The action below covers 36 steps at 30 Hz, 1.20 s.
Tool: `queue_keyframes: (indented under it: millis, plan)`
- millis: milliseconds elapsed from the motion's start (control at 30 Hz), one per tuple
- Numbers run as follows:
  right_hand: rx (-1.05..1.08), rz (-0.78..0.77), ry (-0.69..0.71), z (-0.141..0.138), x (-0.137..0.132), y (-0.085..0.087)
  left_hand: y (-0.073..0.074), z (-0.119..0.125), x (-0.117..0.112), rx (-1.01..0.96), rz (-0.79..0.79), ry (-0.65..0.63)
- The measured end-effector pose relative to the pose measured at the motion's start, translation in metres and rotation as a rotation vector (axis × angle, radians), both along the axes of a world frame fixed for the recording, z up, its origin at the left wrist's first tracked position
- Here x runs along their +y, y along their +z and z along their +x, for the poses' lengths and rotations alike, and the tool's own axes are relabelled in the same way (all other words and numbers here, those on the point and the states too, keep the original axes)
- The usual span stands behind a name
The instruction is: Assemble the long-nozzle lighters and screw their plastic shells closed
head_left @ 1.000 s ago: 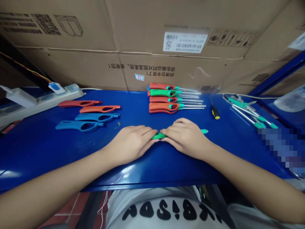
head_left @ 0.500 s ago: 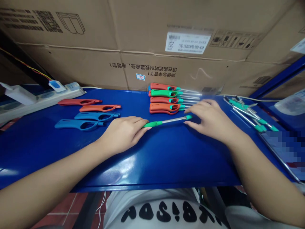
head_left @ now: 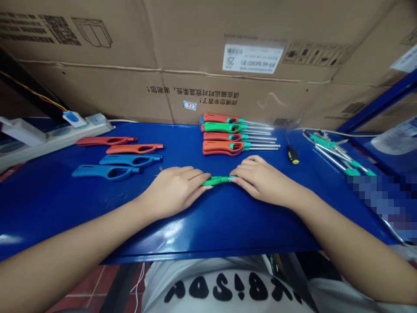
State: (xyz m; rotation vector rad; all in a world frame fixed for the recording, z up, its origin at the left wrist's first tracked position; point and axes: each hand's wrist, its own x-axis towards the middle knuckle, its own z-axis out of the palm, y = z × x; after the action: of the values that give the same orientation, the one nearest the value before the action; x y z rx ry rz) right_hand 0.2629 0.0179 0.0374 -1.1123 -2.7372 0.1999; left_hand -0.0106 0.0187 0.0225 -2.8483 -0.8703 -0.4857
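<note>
My left hand (head_left: pixel 177 189) is closed around a green lighter (head_left: pixel 215 180), of which only the front of the handle shows. At the handle's front end, my right hand (head_left: pixel 265 180) pinches a small teal-green collar with thumb and fingers. Any metal tube beyond the collar is hidden inside the right hand. Both hands are low over the blue table (head_left: pixel 208 226). Behind them lies a stack of long-nosed lighters (head_left: pixel 223 148), orange and green, with silver tubes to the right. Beside my left hand are blue handles (head_left: pixel 104 171), an orange handle (head_left: pixel 133 149) and a red handle (head_left: pixel 104 141).
A black-and-yellow screwdriver (head_left: pixel 292 155) lies past my right hand. Farther right is a pile of silver tubes with teal collars (head_left: pixel 339 152). Tiny metal pieces (head_left: pixel 160 168) lie by my left hand. A power strip (head_left: pixel 94 128) and a large cardboard box (head_left: pixel 195 52) border the table.
My right hand has moved left along the tube, from its far end to the front of the green handle. The silver tube no longer shows. The screwdriver has come into view.
</note>
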Motion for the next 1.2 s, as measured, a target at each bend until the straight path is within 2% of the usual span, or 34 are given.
queue_keyframes:
  millis: [167, 367, 467, 667, 1000, 1200]
  plan:
    - [-0.009, 0.209, 0.044, 0.000, -0.003, 0.002, 0.000, 0.000, -0.001, -0.048, -0.038, 0.016]
    - [-0.062, 0.389, 0.079, -0.011, -0.008, -0.008, -0.005, 0.002, -0.001, -0.113, -0.141, -0.005]
    - [-0.052, 0.491, 0.066, -0.016, -0.011, -0.013, -0.009, 0.003, -0.002, -0.150, -0.149, -0.015]
    - [0.005, 0.630, 0.142, -0.019, -0.011, -0.021, -0.010, 0.004, -0.005, -0.131, -0.123, -0.013]
    - [0.113, 0.539, 0.098, -0.026, -0.016, -0.030, -0.009, 0.003, -0.004, -0.134, -0.100, -0.053]
    - [0.170, 0.347, 0.025, -0.027, -0.019, -0.033, -0.007, 0.003, -0.004, -0.078, -0.098, -0.057]
